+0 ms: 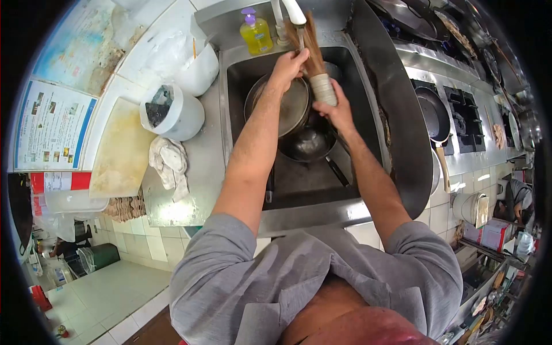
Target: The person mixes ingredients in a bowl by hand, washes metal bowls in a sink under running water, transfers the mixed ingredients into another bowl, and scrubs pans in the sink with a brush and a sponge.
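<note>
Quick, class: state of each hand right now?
Left hand: at the brush bristles; open or closed cannot be told.
Right hand: closed, holding the wrapped brush handle.

Commercial-looking kitchen: pans in a steel sink, soap bottle at its far left corner, gas burners beyond its right edge, printed sheet posted left.

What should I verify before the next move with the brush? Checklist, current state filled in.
1. Right hand closed around the wrapped handle of the brush: ok.
2. Left hand gripping the bristles: cannot tell; fingers are right at them.
3. Water running from the faucet: cannot tell.
4. Sink free of cookware: not ok, pans lie in it.
5. Soap bottle upright: ok.
</note>
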The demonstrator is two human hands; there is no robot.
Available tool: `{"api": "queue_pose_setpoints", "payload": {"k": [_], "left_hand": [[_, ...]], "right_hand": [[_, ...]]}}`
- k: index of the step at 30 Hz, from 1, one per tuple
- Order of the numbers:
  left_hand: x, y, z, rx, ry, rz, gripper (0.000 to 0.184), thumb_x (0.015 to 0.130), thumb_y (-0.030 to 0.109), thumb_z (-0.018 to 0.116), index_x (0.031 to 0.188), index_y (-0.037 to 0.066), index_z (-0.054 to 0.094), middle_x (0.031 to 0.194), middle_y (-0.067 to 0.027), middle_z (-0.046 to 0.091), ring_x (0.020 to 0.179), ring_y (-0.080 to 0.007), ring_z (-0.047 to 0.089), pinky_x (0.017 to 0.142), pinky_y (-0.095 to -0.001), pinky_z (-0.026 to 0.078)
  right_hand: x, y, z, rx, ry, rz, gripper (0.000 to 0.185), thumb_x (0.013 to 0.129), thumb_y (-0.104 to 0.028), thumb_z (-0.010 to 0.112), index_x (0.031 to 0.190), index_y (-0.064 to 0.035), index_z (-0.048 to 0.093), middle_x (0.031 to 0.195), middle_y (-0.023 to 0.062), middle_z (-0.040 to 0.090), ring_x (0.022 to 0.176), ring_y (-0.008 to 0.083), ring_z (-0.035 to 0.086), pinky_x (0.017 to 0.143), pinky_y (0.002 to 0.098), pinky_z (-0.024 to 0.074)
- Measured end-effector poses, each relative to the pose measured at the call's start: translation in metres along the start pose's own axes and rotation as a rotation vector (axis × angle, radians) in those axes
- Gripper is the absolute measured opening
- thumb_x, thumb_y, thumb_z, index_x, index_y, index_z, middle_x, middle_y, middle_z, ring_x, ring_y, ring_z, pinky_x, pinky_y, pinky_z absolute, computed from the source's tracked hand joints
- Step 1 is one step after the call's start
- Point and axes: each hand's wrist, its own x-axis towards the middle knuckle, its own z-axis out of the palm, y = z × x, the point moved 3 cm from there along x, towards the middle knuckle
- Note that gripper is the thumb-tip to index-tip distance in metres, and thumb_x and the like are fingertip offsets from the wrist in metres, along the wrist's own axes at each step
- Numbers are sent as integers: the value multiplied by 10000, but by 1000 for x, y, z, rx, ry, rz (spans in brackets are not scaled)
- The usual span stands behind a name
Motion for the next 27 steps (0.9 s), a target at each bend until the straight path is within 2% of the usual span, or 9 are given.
{"api": "queue_pose_setpoints", "payload": {"k": [2, 4, 8, 10, 12, 14, 19, 25, 27], "left_hand": [[-26, -42, -21, 598, 357, 252, 716, 744, 543, 613, 1172, -21, 503, 1205, -238, 484, 1149, -335, 452, 928, -397, 388], [-111, -73, -33, 953, 463, 22, 780, 685, 541, 663, 1231, 23, 455, 1268, -264, 398, 1198, -384, 378, 992, -426, 329], [-198, -183, -51, 1185, 94, -571, 715, 696, 284, 705, 1245, 0, 344, 1239, -250, 374, 1125, -411, 449, 912, -463, 419], [-206, -184, -50, 1072, 162, -579, 631, 709, 239, 679, 1200, -11, 372, 1210, -246, 402, 1081, -419, 488, 888, -460, 438], [-199, -184, -51, 1087, 143, -563, 608, 714, 250, 671, 1179, -8, 377, 1169, -241, 431, 1025, -423, 524, 878, -463, 443], [-201, -187, -52, 1055, 176, -522, 589, 708, 246, 671, 1162, -14, 401, 1158, -240, 440, 1038, -424, 512, 887, -463, 434], [-208, -179, -47, 1198, 257, -347, 502, 686, 217, 670, 1076, -39, 484, 1145, -241, 459, 1067, -420, 479, 904, -460, 411], [-209, -176, -55, 834, 345, -353, 399, 687, 163, 680, 994, -27, 509, 957, -175, 541, 895, -314, 562, 784, -404, 468], [-212, -165, -35, -171, 219, -466, 287, 729, 114, 656, 956, 39, 498, 740, -82, 527, 587, -189, 527, 560, -303, 475]], "right_hand": [[-11, -8, -23, -20, 83, 41, 750, 636, -90, 721, 1314, -48, 404, 916, 57, 597, 598, 79, 513, 456, 211, 399], [-16, 1, -45, -135, 32, 125, 729, 633, -82, 710, 1305, -55, 426, 988, 81, 613, 724, 133, 581, 580, 255, 468], [-32, -30, -23, -654, -112, -167, 695, 625, -112, 703, 1276, -95, 461, 1160, 160, 566, 1068, 276, 543, 914, 342, 419], [-33, -40, 1, -943, -267, -36, 614, 645, -186, 706, 1226, -128, 518, 1169, 171, 556, 1046, 277, 554, 887, 353, 436], [3, 9, 2, -897, -353, -156, 505, 702, -265, 672, 1180, -152, 555, 1157, 178, 554, 1033, 293, 555, 858, 362, 449], [45, 27, -3, -623, -444, 78, 440, 766, -291, 614, 1180, -155, 553, 1106, 162, 562, 1022, 336, 537, 837, 385, 450], [151, 42, -42, -1128, -21, 74, 461, 825, -337, 562, 1241, -149, 501, 1376, 73, 342, 1212, 324, 377, 964, 442, 365], [194, 64, -30, -1297, -174, 245, 726, 749, -484, 642, 1346, -183, 357, 1433, 25, 256, 1314, 300, 225, 1037, 565, 196], [208, 68, -29, -1375, -363, 364, 758, 689, -451, 711, 1322, -178, 395, 1408, 44, 322, 1299, 286, 280, 1017, 592, 207]]}}
